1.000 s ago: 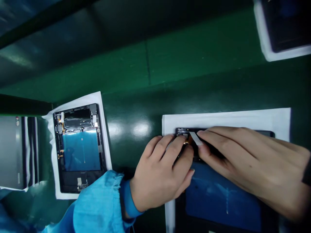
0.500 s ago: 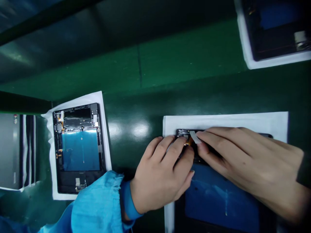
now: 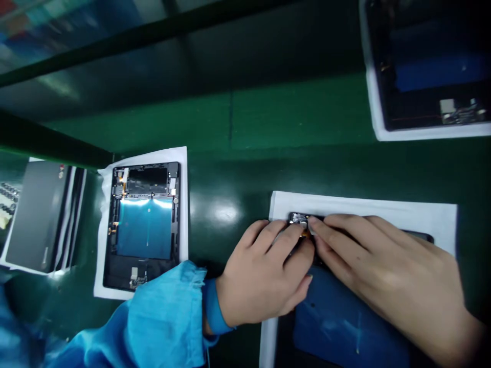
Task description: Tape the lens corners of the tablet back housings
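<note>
An opened tablet (image 3: 337,322) with a blue film over its inside lies on a white foam sheet (image 3: 364,207) at the lower right. Both my hands rest on its top left corner (image 3: 298,219). My left hand (image 3: 264,276), in a blue sleeve, has bent fingers that press on that corner. My right hand (image 3: 383,276) reaches in from the right, its fingertips pressed together against the left hand's. Only a sliver of a white strip (image 3: 310,228) shows between them. The hands hide most of the tablet's upper part.
A second opened tablet (image 3: 143,225) lies on its own white sheet at the left. Grey back covers (image 3: 42,214) are stacked at the far left. A third tablet (image 3: 429,66) on a white sheet sits at the top right. All lie on a green belt (image 3: 230,168).
The view has shifted, so everything sits further right and lower. My fingertips have closed over the white strip, which stood out plainly before. Both hands stay on the same corner.
</note>
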A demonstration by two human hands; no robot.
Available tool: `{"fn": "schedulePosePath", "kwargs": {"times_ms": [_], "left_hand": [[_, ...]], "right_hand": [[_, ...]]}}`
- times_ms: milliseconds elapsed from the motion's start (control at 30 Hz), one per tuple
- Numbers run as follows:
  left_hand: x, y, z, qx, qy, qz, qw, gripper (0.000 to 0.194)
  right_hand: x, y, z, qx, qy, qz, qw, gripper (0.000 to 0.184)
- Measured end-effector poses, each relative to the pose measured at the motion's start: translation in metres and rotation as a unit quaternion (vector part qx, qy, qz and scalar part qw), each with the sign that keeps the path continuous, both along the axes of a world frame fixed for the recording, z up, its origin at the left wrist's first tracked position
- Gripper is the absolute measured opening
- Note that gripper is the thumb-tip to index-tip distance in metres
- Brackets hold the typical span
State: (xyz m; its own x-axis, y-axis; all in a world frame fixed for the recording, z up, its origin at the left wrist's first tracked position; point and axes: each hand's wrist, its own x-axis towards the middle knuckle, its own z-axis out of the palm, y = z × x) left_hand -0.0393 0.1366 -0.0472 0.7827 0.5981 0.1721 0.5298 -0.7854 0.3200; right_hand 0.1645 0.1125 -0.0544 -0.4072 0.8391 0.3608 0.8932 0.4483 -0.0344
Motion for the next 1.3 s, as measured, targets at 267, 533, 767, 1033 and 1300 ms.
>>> {"fn": "schedulePosePath", "kwargs": {"times_ms": [267, 533, 767, 1033, 1300], "left_hand": [[0.000, 0.003, -0.008, 0.016, 0.001, -0.002, 1.000, 0.032], [-0.025, -0.015, 0.017, -0.123, -0.057, 0.071, 0.988, 0.042], [-0.070, -0.050, 0.070, -0.533, -0.184, 0.186, 0.804, 0.045], [-0.027, -0.038, 0.068, -0.674, -0.193, 0.263, 0.663, 0.047], [0.001, -0.030, 0.057, -0.545, -0.150, 0.188, 0.803, 0.042]], "right_hand": [[-0.004, -0.004, 0.001, 0.038, -0.069, 0.046, 0.996, 0.021], [-0.005, -0.025, -0.003, 0.010, -0.028, 0.052, 0.998, 0.034], [0.017, -0.103, -0.008, -0.005, 0.100, 0.032, 0.994, 0.030], [0.017, -0.093, -0.003, -0.005, 0.144, 0.045, 0.989, 0.025], [0.031, -0.106, -0.006, 0.011, 0.232, 0.092, 0.968, 0.020]]}}
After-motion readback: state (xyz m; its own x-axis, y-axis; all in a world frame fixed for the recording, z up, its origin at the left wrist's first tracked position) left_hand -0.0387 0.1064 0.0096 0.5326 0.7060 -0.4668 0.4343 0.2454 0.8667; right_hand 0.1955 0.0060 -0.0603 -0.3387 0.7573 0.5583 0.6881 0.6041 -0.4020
